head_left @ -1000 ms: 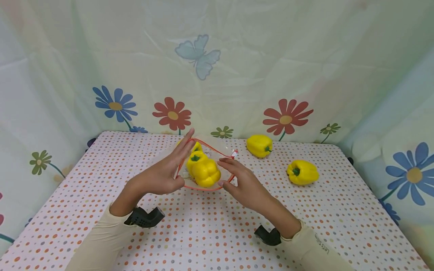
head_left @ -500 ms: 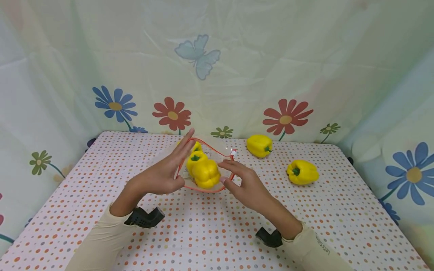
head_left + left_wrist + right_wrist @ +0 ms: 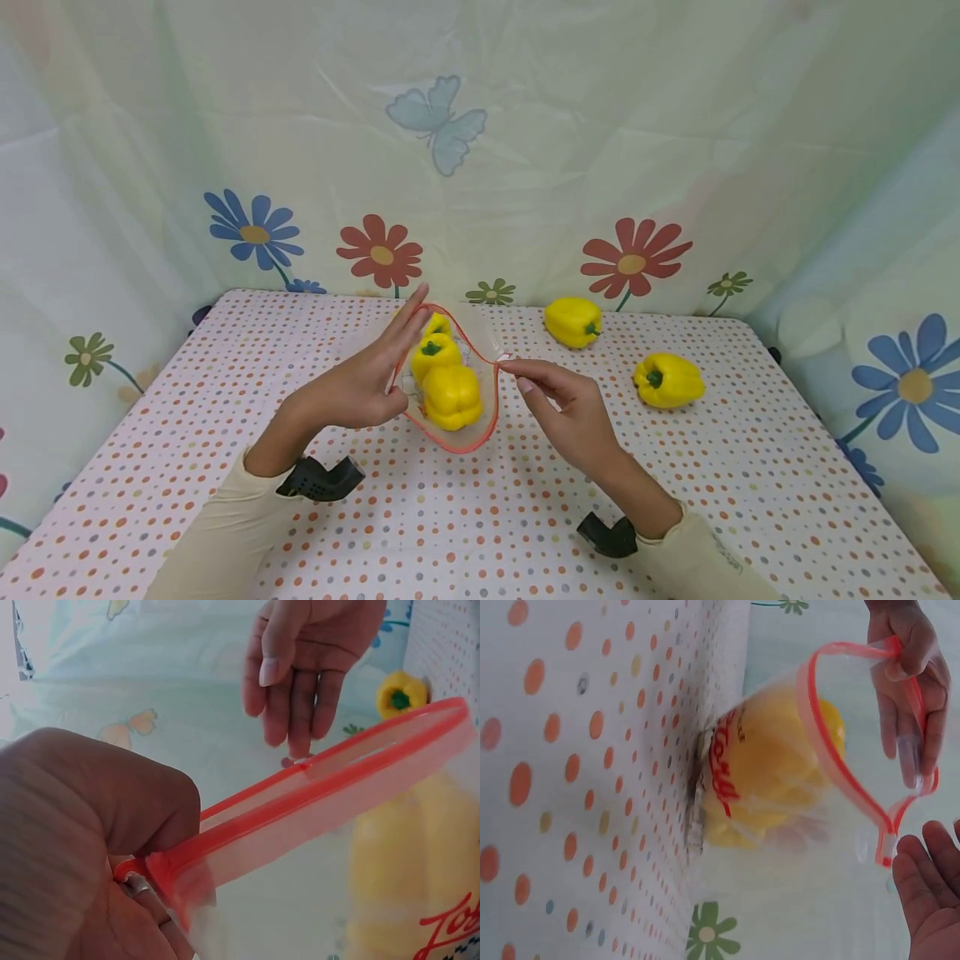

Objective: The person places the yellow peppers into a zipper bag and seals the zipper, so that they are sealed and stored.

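Gripping the red-rimmed zip bag (image 3: 471, 438) of yellow bell peppers (image 3: 452, 395), the left hand (image 3: 366, 380) faces the relaxed right hand (image 3: 573, 410) just beside the bag's right end.

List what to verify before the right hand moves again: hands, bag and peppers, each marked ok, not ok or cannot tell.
1. Bag mouth open: ok, the red rim gapes wide.
2. Left hand holding the rim: ok, it grips one end.
3. Right hand carrying no pepper: ok.
4. Right hand clear of the rim: cannot tell; its fingers are at the corner, but contact is unclear.
5. Bagged peppers inside: ok, three show through the mouth.
6. No loose peppers left: not ok, two lie on the table, to the right of the bag.
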Motion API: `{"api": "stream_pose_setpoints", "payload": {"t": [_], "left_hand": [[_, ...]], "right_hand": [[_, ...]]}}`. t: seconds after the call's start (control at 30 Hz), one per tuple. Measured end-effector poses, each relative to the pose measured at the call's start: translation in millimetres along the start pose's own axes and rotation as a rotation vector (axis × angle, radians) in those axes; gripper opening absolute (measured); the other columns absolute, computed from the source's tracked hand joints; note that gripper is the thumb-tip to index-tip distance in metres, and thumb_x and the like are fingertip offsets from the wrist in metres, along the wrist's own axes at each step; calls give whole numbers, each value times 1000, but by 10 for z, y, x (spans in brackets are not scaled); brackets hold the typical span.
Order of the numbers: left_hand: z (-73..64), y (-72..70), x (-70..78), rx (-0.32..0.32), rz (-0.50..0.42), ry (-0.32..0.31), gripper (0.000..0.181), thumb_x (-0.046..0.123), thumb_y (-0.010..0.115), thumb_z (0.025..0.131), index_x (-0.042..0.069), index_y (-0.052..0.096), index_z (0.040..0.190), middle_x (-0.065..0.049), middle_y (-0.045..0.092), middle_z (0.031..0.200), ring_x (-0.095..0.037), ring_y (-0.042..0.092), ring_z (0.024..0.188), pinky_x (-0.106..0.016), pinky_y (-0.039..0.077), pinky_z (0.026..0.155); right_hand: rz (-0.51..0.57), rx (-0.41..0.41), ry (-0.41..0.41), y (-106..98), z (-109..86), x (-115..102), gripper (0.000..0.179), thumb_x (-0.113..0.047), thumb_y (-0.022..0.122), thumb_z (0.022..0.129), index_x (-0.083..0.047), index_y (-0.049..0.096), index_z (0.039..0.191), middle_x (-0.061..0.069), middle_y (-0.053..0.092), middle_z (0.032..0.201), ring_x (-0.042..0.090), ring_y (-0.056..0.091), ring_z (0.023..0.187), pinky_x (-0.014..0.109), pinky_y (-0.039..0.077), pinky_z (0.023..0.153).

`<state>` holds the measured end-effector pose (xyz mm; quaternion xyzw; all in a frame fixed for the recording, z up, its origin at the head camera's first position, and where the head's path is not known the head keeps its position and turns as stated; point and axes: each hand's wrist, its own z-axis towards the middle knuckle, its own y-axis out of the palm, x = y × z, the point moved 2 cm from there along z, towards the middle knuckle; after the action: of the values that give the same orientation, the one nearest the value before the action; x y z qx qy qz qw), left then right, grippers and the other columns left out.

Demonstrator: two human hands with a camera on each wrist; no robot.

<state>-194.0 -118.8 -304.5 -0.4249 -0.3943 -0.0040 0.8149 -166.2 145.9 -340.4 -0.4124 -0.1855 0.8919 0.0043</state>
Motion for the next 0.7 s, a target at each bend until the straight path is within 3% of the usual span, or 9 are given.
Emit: {"api": "stream_pose_setpoints", "payload": {"t": [0.17,0.33,0.57,0.7], "left_hand": [[-4,10,16,-16,2,-17,102,-19,53,69,1,2,155,5,-19,160,-19,-4,147,-38,45,99],[0,21,27,-34,18,-26,102,-20,52,70,2,1,155,4,-20,160,-18,-7,147,-30,50,92],[9,31,35,-42,-1,-30,101,-21,51,70,1,0,154,5,-21,159,-17,-9,147,-26,54,82],[9,30,40,-43,1,-41,101,-20,51,70,2,0,155,5,-21,159,-18,-8,147,-27,53,84]], "right_hand": [[-20,25,17,-77,-72,59,29,11,53,93,3,65,119,17,66,117,19,62,108,29,51,90],[-69,58,36,-168,-150,112,29,10,54,93,1,66,118,13,67,116,19,62,106,25,50,90],[-160,99,136,-406,-222,198,28,7,55,94,2,66,119,13,66,117,8,60,108,18,48,90],[-261,138,204,-582,-279,276,27,0,57,95,1,65,121,14,64,120,14,58,112,19,45,93]]}}
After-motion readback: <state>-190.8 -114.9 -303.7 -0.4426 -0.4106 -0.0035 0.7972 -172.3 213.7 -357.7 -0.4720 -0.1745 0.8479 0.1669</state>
